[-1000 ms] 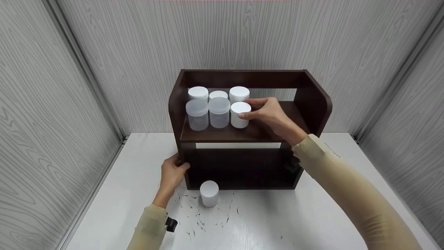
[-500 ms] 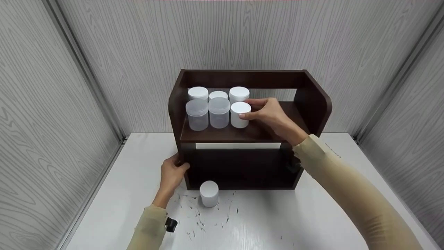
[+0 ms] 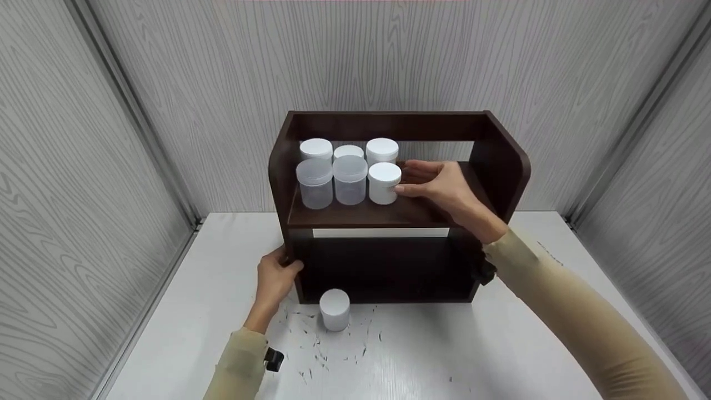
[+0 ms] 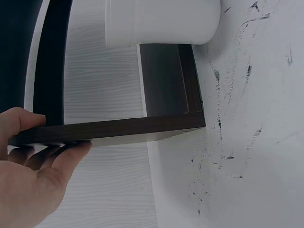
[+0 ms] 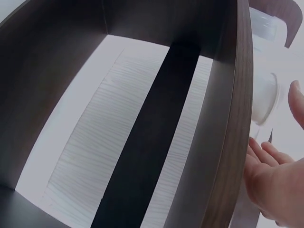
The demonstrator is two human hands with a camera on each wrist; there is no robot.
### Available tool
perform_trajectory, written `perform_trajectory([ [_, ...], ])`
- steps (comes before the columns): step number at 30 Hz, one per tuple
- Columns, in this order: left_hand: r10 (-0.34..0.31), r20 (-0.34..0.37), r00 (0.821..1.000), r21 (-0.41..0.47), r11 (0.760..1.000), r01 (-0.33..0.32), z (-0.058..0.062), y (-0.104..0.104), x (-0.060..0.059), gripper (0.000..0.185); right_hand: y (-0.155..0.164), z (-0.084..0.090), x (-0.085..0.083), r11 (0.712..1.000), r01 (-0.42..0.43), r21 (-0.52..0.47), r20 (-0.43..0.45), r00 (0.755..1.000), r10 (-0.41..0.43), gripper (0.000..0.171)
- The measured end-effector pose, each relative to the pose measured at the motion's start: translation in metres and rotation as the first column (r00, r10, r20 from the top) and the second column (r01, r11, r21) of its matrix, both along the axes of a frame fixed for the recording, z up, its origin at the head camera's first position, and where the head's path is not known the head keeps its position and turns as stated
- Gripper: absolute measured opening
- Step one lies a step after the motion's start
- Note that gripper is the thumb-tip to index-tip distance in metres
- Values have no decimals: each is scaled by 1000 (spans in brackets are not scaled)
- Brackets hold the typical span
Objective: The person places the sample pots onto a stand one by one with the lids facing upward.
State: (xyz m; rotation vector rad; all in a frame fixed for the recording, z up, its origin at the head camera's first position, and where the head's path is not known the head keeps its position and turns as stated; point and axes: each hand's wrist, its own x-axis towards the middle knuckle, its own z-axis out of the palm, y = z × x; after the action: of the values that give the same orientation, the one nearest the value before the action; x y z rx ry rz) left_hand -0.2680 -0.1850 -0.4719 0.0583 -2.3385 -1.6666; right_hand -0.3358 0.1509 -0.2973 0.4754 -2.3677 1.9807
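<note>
My left hand (image 3: pixel 275 278) grips the left side panel of a dark brown two-tier shelf (image 3: pixel 377 224). In the left wrist view its thumb lies on one face of the panel (image 4: pixel 128 126), fingers on the other. My right hand (image 3: pixel 444 186) is over the upper tier, fingers extended and thumb tip right at a small white lidded jar (image 3: pixel 382 191). In the right wrist view, a gap shows between that hand (image 5: pixel 278 178) and the jar (image 5: pixel 263 97). Two frosted clear jars, one a frosted jar (image 3: pixel 351 186), stand left of the white jar.
Behind the front row are three white-lidded jars, including a jar (image 3: pixel 382 147) at the right, partly hidden. Another white jar (image 3: pixel 335 311) stands on the white table (image 3: pixel 411 355) before the shelf's lower left corner. Dark scuff marks surround it. Grey wood-grain walls (image 3: pixel 389 55) enclose the table.
My right hand has let go of the small white jar and shifted slightly right, its fingers spreading. The jar stays standing in the front row. My left hand keeps its hold on the shelf.
</note>
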Motion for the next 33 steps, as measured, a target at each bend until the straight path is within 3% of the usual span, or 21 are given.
perform_trajectory([
  [5, 3, -16, 1000, 5, 1000, -3, 0, -1, 0, 58, 9, -4, 19, 999, 45, 31, -84, 996, -43, 71],
  [10, 3, -26, 1000, 5, 1000, -3, 0, -1, 0, 56, 17, -8, 51, 995, 96, 21, -162, 982, -92, 68],
  [18, -14, -5, 1000, -11, 1000, 13, -2, -1, 0, 60, 25, -33, 101, 996, 64, -61, -238, 968, -77, 57],
  [24, -4, -9, 1000, 1, 1000, 4, -1, -1, -2, 60, 30, -72, 123, 996, 89, -8, -192, 977, -89, 54],
  [33, 7, -8, 1000, 9, 1000, -7, -1, 0, 0, 61, 35, -129, 133, 997, 66, 43, -40, 997, -65, 55],
])
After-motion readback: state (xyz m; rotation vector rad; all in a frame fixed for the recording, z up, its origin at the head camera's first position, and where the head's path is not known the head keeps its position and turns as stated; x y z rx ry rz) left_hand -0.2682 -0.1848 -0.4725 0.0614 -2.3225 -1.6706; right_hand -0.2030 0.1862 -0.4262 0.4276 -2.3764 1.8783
